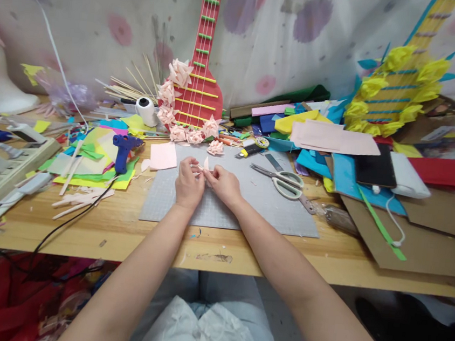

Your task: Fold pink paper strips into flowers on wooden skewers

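Observation:
My left hand (189,184) and my right hand (223,184) meet over the grey cutting mat (248,208), both pinched on a small folded piece of pale pink paper (206,165) held between the fingertips. A flat pink paper square (163,155) lies on the mat just left of my hands. Finished pink paper flowers (215,147) lie at the mat's far edge and run along the body of a red cardboard guitar (198,89) leaning on the wall.
Scissors (285,182) and a yellow utility knife (250,149) lie right of my hands. A blue glue gun (123,150) rests on coloured paper scraps at left, beside a power strip (8,166). Stacked paper, cardboard (419,239), a black phone (375,170) and a yellow-flowered guitar (398,91) crowd the right.

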Tool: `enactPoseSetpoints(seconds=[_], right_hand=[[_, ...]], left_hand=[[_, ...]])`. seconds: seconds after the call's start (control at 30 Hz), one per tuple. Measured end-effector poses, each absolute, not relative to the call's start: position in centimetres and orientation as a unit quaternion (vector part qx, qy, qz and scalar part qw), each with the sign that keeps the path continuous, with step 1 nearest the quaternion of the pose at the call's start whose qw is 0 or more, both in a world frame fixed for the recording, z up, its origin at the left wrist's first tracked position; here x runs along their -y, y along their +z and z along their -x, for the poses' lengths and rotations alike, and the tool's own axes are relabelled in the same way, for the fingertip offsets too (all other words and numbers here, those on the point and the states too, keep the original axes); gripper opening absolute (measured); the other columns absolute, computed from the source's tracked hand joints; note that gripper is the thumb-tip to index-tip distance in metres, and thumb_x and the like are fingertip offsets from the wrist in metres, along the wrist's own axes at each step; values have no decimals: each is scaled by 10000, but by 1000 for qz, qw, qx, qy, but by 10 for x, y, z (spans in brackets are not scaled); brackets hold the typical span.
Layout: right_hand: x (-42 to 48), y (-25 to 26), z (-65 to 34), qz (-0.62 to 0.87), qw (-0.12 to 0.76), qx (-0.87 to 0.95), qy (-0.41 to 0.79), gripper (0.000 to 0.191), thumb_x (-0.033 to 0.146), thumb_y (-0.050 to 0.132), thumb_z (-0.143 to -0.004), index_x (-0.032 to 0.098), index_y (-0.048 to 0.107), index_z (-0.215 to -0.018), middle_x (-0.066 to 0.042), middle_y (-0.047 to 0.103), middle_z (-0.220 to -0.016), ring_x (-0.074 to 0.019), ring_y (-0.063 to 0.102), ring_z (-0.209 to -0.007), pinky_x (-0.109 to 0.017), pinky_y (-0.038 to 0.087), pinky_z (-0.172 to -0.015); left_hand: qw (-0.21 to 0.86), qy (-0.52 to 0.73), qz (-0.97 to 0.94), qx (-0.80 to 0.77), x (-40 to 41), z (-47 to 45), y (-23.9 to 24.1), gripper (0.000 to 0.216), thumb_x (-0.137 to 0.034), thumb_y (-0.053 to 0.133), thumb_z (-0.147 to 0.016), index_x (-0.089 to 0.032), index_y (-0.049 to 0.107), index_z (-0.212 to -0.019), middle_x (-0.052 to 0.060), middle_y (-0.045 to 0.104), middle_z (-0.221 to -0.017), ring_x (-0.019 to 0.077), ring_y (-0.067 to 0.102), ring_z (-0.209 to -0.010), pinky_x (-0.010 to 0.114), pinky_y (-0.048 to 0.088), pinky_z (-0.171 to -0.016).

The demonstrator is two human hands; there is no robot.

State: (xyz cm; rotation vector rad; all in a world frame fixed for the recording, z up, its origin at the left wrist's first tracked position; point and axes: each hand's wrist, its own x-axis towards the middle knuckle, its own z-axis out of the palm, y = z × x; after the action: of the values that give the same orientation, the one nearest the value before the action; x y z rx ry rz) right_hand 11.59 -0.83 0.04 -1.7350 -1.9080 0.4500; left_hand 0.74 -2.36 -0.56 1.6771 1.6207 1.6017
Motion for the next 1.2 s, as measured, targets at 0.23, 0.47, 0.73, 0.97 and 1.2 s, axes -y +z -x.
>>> enactPoseSetpoints(seconds=[0.23,0.47,0.73,0.97,1.2], right_hand=[[12,2,-114,636,260,710,157,376,512,278,-848,229,524,-817,-16,634,-755,-151,557,-659,-230,253,-526],[13,3,-112,619,252,728,155,313,431,283,-876,221,511,-922,-37,645,-872,-168,582,-745,-237,305,-583],[13,4,-112,633,239,720,153,345,413,263,-887,194,520,-960,-67,646,-900,-175,588,-767,-243,313,-600],[13,4,-111,640,204,730,129,357,400,223,-899,188,505,-952,-64,645,-903,-168,587,-788,-237,301,-596],[14,5,-109,636,175,742,121,355,406,201,-902,189,474,-967,-67,644,-900,-174,592,-795,-239,307,-595]], left_hand=[[191,615,-545,-537,19,-7,-5,412,-121,566,-640,-214,371,-991,40,488,-1009,76,573,-689,232,469,-710],[207,629,-530,-529,15,-4,-8,426,-130,585,-628,-208,366,-985,34,486,-983,69,567,-673,226,474,-684],[206,607,-554,-531,15,-4,-11,348,-139,567,-666,-202,376,-950,21,487,-944,69,570,-700,223,459,-689],[199,600,-559,-537,14,-5,-12,327,-111,547,-674,-200,380,-941,21,480,-963,71,577,-721,228,459,-698],[186,595,-553,-553,15,-4,-12,325,-100,532,-667,-198,378,-937,17,470,-971,61,575,-696,226,458,-701]])
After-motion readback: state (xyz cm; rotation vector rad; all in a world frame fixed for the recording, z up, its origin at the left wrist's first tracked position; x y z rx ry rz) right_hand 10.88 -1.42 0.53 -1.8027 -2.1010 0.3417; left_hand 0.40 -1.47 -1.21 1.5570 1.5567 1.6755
